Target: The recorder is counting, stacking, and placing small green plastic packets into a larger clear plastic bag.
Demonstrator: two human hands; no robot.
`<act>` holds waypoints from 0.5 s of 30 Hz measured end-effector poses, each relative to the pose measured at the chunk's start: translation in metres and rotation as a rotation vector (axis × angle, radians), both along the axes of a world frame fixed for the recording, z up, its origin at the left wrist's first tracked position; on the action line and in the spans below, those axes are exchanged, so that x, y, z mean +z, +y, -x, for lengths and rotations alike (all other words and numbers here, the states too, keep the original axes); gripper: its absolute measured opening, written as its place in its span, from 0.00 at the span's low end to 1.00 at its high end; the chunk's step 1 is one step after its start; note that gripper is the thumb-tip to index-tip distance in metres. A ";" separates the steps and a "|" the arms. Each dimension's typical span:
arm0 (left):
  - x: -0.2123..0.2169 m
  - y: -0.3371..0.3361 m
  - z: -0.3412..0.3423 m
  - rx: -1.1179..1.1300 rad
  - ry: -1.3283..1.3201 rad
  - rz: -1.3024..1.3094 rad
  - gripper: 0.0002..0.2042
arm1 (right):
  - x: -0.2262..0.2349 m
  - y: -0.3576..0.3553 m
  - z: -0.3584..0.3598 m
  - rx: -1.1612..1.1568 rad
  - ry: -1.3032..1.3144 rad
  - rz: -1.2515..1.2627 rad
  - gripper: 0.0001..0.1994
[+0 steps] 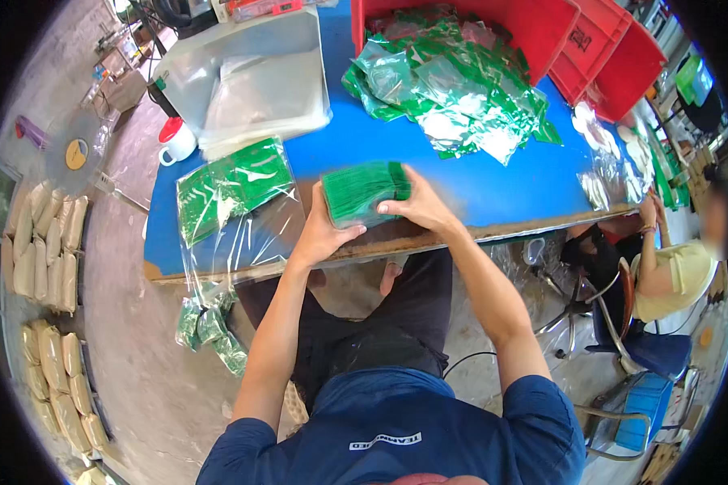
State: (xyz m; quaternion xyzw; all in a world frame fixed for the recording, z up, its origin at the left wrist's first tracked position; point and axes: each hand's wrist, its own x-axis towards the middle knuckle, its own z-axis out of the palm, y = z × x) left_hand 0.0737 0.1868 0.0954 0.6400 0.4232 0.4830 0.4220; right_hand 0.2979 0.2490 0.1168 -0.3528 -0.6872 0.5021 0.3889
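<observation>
Between my two hands, at the front edge of the blue table (pixel 501 190), is a thick stack of green packets (pixel 362 190). My left hand (pixel 322 230) is closed round its left side, and my right hand (pixel 425 202) grips the right side with the thumb on the near face. Just left of the stack lies a clear plastic bag (pixel 255 230) with green packets (pixel 243 182) in it, its near part hanging over the edge. Farther back, a large heap of loose green and clear packets (pixel 461 81) spills from a red bin (pixel 534 32).
A pale bin (pixel 178 73) holding clear plastic sheets (pixel 259 97) stands at the back left, beside a white mug (pixel 178 145) with a red lid. Green packets (pixel 212 327) lie below the table edge. At the right, another person (pixel 667 275) sits by a chair (pixel 623 323).
</observation>
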 end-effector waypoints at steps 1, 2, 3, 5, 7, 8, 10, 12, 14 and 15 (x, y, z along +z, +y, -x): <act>-0.004 0.001 0.001 0.006 -0.002 0.009 0.47 | 0.015 -0.005 -0.002 -0.039 -0.019 0.087 0.45; -0.006 0.008 0.002 0.010 -0.002 0.006 0.44 | 0.039 -0.011 -0.001 -0.044 -0.007 0.077 0.45; -0.008 0.008 0.001 0.047 -0.004 -0.051 0.42 | 0.064 -0.019 0.003 -0.124 -0.139 -0.419 0.49; 0.009 0.002 -0.004 0.053 0.013 -0.035 0.42 | 0.102 -0.041 0.012 -0.117 -0.400 -0.927 0.57; 0.032 -0.007 -0.011 0.051 0.070 0.001 0.44 | 0.108 -0.045 0.026 -0.043 -0.617 -1.028 0.59; 0.041 -0.009 -0.011 0.046 0.074 -0.005 0.44 | 0.106 -0.037 0.022 -0.053 -0.616 -1.031 0.59; 0.057 -0.016 -0.009 -0.058 0.286 -0.028 0.47 | 0.104 -0.025 0.008 0.223 -0.759 -0.296 0.56; 0.065 -0.022 -0.009 -0.084 0.200 -0.025 0.49 | 0.090 -0.025 -0.001 0.198 -0.704 -0.371 0.48; 0.058 -0.032 -0.011 0.022 -0.573 0.022 0.51 | 0.078 -0.028 0.007 0.081 -0.339 -0.135 0.42; 0.054 -0.034 -0.017 0.121 -0.644 -0.038 0.43 | 0.071 -0.028 0.015 0.041 -0.268 -0.148 0.38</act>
